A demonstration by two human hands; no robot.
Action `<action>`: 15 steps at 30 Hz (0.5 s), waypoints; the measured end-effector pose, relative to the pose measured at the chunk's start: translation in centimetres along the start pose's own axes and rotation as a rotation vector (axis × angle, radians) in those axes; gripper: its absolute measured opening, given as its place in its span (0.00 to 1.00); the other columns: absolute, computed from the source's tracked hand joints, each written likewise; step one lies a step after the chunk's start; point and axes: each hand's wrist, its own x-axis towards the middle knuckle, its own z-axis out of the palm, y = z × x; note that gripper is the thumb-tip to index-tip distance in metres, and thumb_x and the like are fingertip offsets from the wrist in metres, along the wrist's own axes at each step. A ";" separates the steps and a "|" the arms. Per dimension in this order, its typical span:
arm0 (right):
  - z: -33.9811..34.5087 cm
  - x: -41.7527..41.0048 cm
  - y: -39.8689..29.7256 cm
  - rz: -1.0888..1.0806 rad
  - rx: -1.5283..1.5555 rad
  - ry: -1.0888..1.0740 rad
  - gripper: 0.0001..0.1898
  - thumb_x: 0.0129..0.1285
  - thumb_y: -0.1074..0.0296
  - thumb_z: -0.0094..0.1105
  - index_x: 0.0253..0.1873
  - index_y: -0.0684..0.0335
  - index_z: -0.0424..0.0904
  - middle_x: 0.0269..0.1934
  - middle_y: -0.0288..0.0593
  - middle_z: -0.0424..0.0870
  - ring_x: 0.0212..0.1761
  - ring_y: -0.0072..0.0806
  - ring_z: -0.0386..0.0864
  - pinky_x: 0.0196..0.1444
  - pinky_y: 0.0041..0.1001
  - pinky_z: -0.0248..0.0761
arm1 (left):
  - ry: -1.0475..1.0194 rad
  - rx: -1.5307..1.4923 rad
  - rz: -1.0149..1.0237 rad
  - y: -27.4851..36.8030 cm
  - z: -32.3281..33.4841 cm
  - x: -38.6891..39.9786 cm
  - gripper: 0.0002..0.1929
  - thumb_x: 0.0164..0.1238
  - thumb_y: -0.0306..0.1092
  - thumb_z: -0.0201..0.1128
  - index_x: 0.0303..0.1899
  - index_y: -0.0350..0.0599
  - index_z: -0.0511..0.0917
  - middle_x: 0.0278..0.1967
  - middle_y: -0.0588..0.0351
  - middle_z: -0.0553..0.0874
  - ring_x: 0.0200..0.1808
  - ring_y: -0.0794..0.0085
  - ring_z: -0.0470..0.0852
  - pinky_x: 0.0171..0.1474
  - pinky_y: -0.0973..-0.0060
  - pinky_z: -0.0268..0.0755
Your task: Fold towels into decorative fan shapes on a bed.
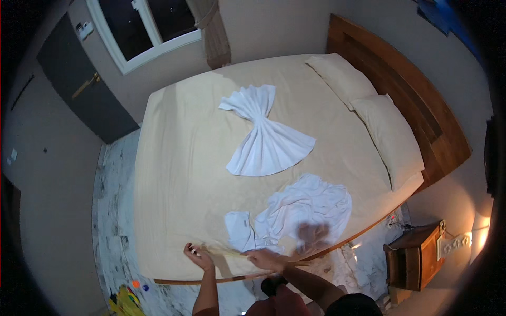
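Near the bed's lower edge, my right hand (265, 259) is closed on a thin, pale yellowish bundle of strands (223, 251), perhaps a hand broom. My left hand (199, 256) is at the far end of this bundle, fingers curled; whether it grips anything is unclear. A white towel pleated into a fan or bow shape (272, 146) lies on the cream bed sheet (178, 166). Between it and my hands are a crumpled white cloth (306, 205) and a smaller folded white cloth (239, 229).
Two cream pillows (387, 134) rest by the wooden headboard (411, 91). A wooden nightstand (411, 256) stands at the lower right. Toys, including an orange ball (136, 283), lie on the marble-patterned floor (114, 205) at the lower left. A dark door (87, 83) is at the upper left.
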 end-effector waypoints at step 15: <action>-29.1 -11.8 14.5 0.692 -0.657 1.088 0.24 0.66 0.63 0.51 0.66 0.59 0.66 0.61 0.55 0.70 0.58 0.50 0.71 0.58 0.43 0.64 | -1.412 1.073 0.183 -3.9 16.0 -5.1 0.72 0.36 0.73 0.67 0.71 0.46 0.23 0.69 0.39 0.16 0.66 0.35 0.09 0.56 0.21 0.21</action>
